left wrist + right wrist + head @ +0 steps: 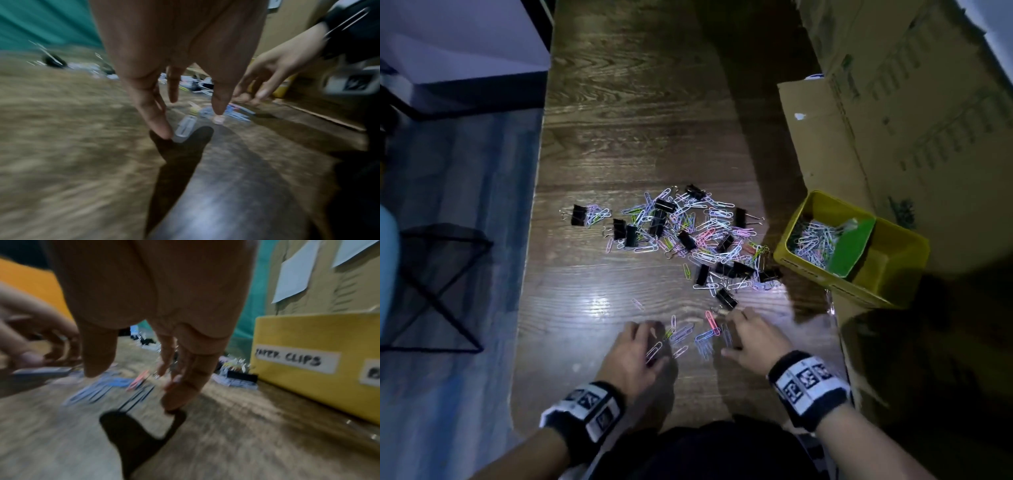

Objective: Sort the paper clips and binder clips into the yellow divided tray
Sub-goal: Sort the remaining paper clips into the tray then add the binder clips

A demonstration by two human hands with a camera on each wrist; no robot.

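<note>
Raking small paper clips (690,337) on table (592,260) | left hand (635,356) fingers spread, straight | right hand (751,339) fingers spread, holding nothing | yellow tray (893,270) right

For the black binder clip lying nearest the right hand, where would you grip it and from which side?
Pinch the binder clip across its black body from above with the right hand. It lies flat on the table, apart from the pile; its thin wire handles look harder to grip securely.
</note>
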